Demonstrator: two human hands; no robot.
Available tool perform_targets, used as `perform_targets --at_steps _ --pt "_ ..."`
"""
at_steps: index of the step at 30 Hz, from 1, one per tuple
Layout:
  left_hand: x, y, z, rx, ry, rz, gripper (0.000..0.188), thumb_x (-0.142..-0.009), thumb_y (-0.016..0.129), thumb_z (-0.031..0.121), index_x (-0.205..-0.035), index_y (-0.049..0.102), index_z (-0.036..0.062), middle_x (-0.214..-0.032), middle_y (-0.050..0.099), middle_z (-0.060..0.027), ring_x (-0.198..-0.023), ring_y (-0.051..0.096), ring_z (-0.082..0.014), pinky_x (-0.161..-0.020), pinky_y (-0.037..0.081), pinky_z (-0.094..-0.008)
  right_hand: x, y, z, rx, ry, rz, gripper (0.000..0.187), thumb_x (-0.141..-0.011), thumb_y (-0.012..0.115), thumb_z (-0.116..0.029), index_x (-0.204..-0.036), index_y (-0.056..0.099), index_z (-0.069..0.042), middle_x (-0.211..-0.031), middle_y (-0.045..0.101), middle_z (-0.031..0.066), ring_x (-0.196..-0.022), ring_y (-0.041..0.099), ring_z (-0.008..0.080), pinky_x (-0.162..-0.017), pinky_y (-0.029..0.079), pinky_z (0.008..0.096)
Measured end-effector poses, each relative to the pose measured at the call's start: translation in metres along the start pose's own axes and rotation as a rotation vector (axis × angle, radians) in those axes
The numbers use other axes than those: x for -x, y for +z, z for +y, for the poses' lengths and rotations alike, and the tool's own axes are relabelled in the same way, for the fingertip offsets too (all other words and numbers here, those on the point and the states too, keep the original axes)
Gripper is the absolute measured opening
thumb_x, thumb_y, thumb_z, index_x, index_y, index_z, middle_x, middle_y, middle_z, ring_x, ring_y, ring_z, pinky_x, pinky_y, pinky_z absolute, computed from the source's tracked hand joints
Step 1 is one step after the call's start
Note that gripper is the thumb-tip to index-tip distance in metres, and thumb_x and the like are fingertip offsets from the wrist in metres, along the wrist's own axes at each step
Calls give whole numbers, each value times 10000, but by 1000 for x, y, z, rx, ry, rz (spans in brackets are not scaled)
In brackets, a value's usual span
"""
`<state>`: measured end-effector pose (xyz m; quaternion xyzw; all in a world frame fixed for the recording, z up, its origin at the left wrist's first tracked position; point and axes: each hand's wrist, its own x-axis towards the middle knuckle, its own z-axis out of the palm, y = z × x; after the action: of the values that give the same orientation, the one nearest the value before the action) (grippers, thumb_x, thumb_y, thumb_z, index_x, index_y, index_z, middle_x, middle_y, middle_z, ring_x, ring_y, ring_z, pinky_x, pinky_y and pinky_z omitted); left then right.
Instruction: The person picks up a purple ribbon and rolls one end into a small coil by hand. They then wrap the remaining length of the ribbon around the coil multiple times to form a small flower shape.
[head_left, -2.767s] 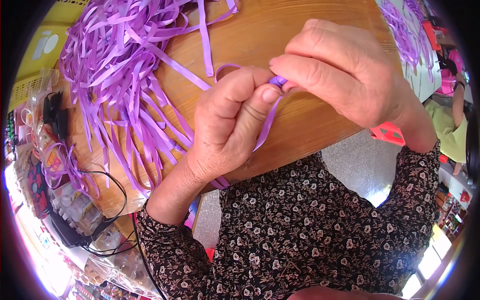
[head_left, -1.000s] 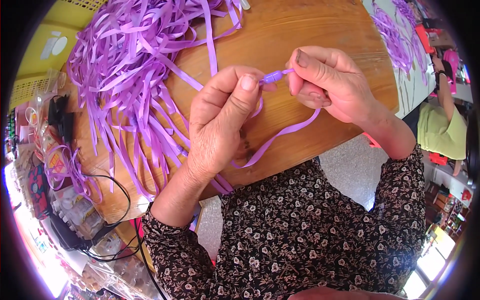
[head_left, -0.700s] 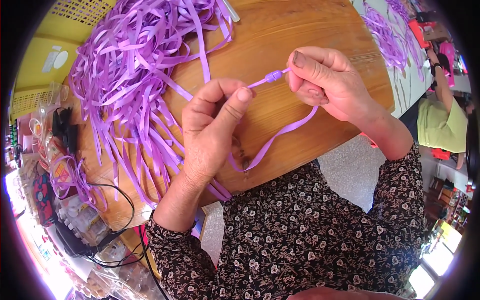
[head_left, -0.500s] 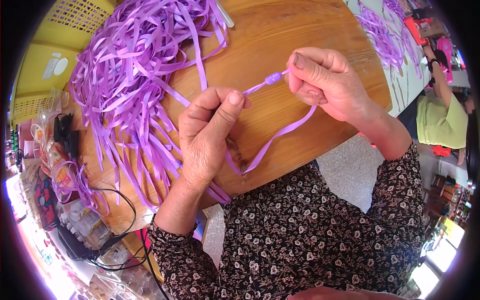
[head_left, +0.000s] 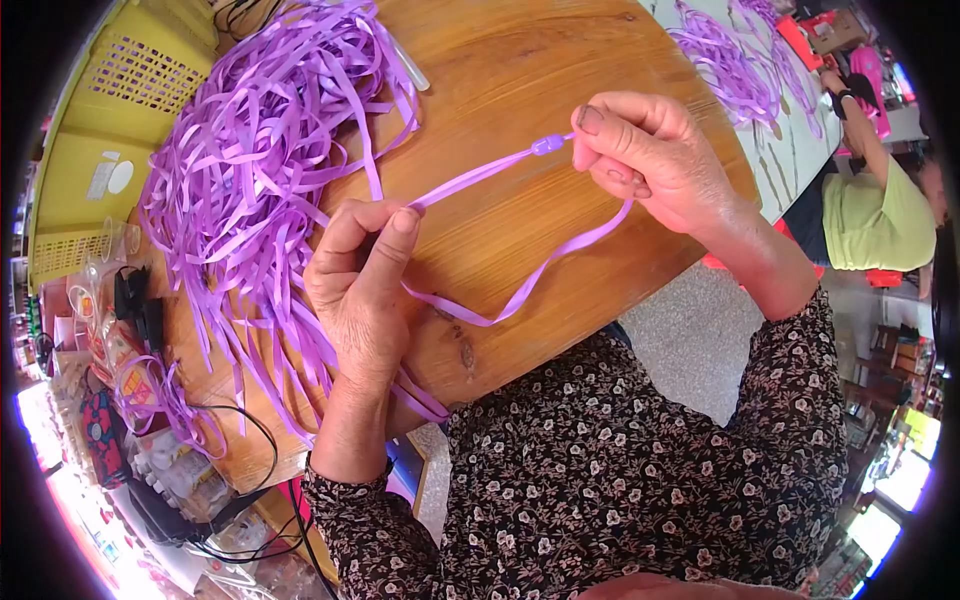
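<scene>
Basket [head_left: 72, 180], yellow and perforated, stood far left in my view, just beside a tangled heap of purple ribbons [head_left: 270, 130] on the wooden table [head_left: 520, 70]. Next came my left hand [head_left: 360, 280], its grip closed to a pinch, thumb against forefinger, on a purple ribbon [head_left: 470, 180]. From there I had the ribbon running taut above the table to a small purple clasp [head_left: 547, 145], while a slack length dipped below, between my hands. Just beyond the clasp, my right hand [head_left: 660, 165] had its thumb pressed to its fingers, that grip closed on the ribbon's short stretch. Farther right, more ribbons [head_left: 725, 65] lay across a white surface [head_left: 790, 170], near a person in a yellow-green top [head_left: 875, 225].
</scene>
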<state>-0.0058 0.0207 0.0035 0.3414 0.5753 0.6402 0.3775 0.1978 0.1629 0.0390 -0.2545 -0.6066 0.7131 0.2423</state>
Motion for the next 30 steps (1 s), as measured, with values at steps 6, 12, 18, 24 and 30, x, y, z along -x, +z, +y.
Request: perform_targets --at_steps 6,12,18,24,30 --pt "1 3 -1 58 -28 -1 41 -853 622 49 -833 628 14 -752 514 52 -692 433 -27 -623 334 -164 2 1 0 -99 14 -8 320 -946 492 -232 -727 569 -12 -534 359 -47 -458 284 23 -402 209 193" --pt "-12 -1 -15 -74 150 22 92 -860 588 5 -951 592 16 -808 519 40 -738 453 -27 -667 359 -159 16 -26 -12 95 -24 107 307 -945 497 -238 -744 585 -24 -545 384 -43 -471 309 27 -422 238 195" --pt "-7 3 -19 -272 258 -43 182 -839 572 -39 -1015 580 8 -865 501 1 -781 471 -62 -711 382 -180 40 -51 -14 569 -169 143 238 -936 512 -197 -833 615 -8 -616 466 -32 -569 432 41 -513 342 197" --pt "-7 15 -7 -898 637 81 237 -775 617 -32 -1009 592 -3 -973 564 -97 -924 533 -224 -827 420 -321 44 -55 -11 546 -177 77 202 -920 540 -184 -850 610 -8 -672 514 -19 -588 448 43 -523 357 195" --pt "7 60 29 -670 751 -230 320 -785 607 21 -1100 566 -21 -1094 542 -191 -995 527 -342 -873 415 -383 38 -30 -20 392 -244 -118 114 -871 601 -106 -837 607 3 -687 547 -9 -587 471 60 -519 359 203"
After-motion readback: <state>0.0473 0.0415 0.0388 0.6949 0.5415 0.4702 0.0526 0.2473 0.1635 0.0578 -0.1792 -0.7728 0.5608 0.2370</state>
